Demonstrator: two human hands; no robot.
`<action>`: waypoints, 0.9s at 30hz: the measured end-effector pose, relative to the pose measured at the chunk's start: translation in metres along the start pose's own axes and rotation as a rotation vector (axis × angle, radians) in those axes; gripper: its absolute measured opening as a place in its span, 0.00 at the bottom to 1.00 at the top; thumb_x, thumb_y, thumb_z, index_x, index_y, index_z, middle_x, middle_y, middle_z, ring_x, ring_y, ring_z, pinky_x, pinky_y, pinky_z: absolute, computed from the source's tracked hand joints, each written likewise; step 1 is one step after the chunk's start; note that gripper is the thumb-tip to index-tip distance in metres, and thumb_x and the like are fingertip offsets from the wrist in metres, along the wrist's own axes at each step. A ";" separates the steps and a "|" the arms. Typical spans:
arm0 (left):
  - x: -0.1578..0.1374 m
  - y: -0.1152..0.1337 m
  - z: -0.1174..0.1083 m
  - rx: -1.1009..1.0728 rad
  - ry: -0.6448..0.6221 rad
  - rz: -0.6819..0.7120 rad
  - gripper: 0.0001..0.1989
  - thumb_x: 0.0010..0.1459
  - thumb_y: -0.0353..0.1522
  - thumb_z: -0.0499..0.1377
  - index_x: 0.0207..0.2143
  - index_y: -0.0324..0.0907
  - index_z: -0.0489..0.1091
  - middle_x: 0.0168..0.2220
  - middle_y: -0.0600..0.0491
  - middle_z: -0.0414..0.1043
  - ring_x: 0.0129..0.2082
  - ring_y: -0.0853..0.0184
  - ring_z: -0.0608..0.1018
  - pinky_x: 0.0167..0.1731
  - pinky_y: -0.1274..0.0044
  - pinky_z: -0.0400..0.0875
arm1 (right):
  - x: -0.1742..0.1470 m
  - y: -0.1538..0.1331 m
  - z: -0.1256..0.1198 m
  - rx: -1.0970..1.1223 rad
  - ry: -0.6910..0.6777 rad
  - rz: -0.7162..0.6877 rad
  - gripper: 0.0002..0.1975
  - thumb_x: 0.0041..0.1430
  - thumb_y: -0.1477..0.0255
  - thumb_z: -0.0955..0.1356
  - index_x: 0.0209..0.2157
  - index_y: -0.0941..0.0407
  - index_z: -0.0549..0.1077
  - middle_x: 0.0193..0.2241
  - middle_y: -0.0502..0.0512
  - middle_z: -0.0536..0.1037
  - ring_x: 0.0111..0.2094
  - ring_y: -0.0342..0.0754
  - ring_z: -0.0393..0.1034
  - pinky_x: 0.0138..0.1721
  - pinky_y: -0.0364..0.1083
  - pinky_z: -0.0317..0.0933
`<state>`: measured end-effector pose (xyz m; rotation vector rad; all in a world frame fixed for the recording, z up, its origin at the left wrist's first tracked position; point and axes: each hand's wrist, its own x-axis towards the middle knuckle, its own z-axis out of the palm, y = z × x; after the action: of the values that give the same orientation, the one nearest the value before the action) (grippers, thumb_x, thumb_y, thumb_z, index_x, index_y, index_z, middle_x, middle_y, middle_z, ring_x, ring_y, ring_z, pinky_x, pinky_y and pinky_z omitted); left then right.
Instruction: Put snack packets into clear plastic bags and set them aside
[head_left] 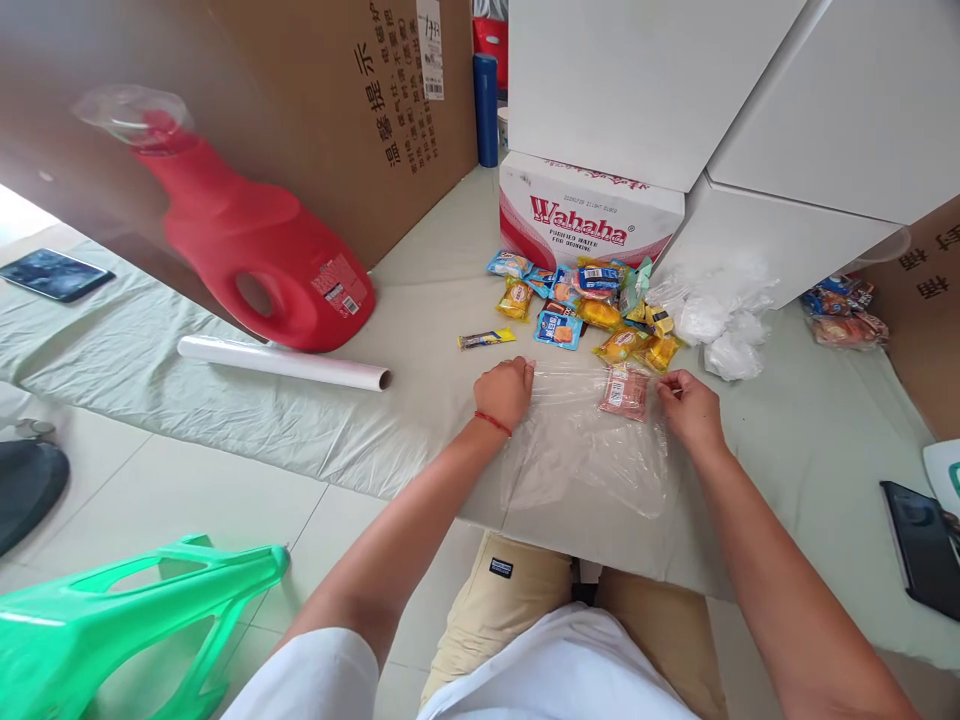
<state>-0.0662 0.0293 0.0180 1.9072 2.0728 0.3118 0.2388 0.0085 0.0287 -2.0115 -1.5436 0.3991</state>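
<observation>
A sheet of clear plastic wrap (577, 455) lies over the table edge in front of me. My left hand (504, 392) is closed on its far left corner, and my right hand (691, 408) pinches the far right corner. Close to my right hand, a reddish-brown packaged snack (624, 393) with a white label rests at the far side of the wrap; I cannot tell whether it is under or on the film. Just beyond are several wrapped snacks (598, 314) in yellow and blue packets. A narrow yellow-and-grey packet (486, 339) lies apart, beyond my left hand.
A roll of plastic wrap (285, 364) and a red jug (262, 250) stand left. Behind the snacks is a Wahaha carton (589, 215); crumpled clear plastic (724, 320) sits right of them. A phone (919, 545) lies far right, a green stool (142, 610) below left.
</observation>
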 end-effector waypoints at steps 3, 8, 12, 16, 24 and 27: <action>0.000 0.002 0.003 -0.005 0.036 -0.018 0.21 0.72 0.42 0.45 0.43 0.42 0.76 0.45 0.43 0.78 0.40 0.57 0.80 0.35 0.72 0.64 | -0.021 -0.020 -0.013 -0.092 0.201 -0.133 0.19 0.59 0.66 0.65 0.50 0.58 0.75 0.50 0.66 0.74 0.36 0.52 0.70 0.46 0.56 0.66; -0.004 0.000 0.004 -0.061 0.047 -0.010 0.22 0.72 0.42 0.46 0.39 0.42 0.76 0.42 0.43 0.78 0.41 0.56 0.79 0.36 0.71 0.64 | -0.098 -0.075 0.004 -0.079 -0.171 -0.739 0.15 0.70 0.68 0.62 0.52 0.51 0.77 0.51 0.60 0.79 0.56 0.57 0.69 0.61 0.60 0.61; -0.002 -0.005 0.002 -0.110 0.050 -0.042 0.21 0.71 0.42 0.46 0.35 0.42 0.75 0.40 0.43 0.77 0.41 0.55 0.78 0.37 0.70 0.66 | -0.142 -0.093 0.043 -0.108 -0.551 -0.972 0.29 0.71 0.57 0.64 0.67 0.56 0.66 0.69 0.60 0.63 0.72 0.58 0.50 0.73 0.63 0.42; 0.004 -0.019 -0.003 -0.233 0.173 -0.095 0.12 0.65 0.38 0.57 0.45 0.42 0.73 0.49 0.42 0.72 0.46 0.55 0.77 0.46 0.67 0.70 | -0.166 -0.092 0.062 -0.094 -0.710 -0.984 0.32 0.72 0.54 0.62 0.70 0.55 0.60 0.71 0.58 0.59 0.74 0.54 0.44 0.74 0.62 0.36; -0.039 -0.001 -0.030 -0.386 0.421 0.076 0.13 0.59 0.25 0.54 0.45 0.43 0.70 0.43 0.48 0.73 0.45 0.60 0.76 0.51 0.69 0.71 | -0.185 -0.106 0.071 -0.058 -0.673 -0.903 0.31 0.73 0.54 0.59 0.68 0.56 0.64 0.69 0.61 0.63 0.73 0.56 0.48 0.74 0.64 0.35; -0.044 0.018 -0.016 -0.307 0.173 0.286 0.11 0.63 0.28 0.52 0.42 0.43 0.74 0.44 0.47 0.77 0.48 0.59 0.77 0.53 0.68 0.70 | -0.193 -0.112 0.068 -0.025 -0.677 -0.891 0.28 0.72 0.55 0.62 0.65 0.58 0.68 0.66 0.62 0.69 0.71 0.57 0.53 0.74 0.63 0.39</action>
<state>-0.0523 -0.0115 0.0428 2.0356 1.7208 0.8362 0.0570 -0.1383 0.0218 -1.0245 -2.6442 0.7092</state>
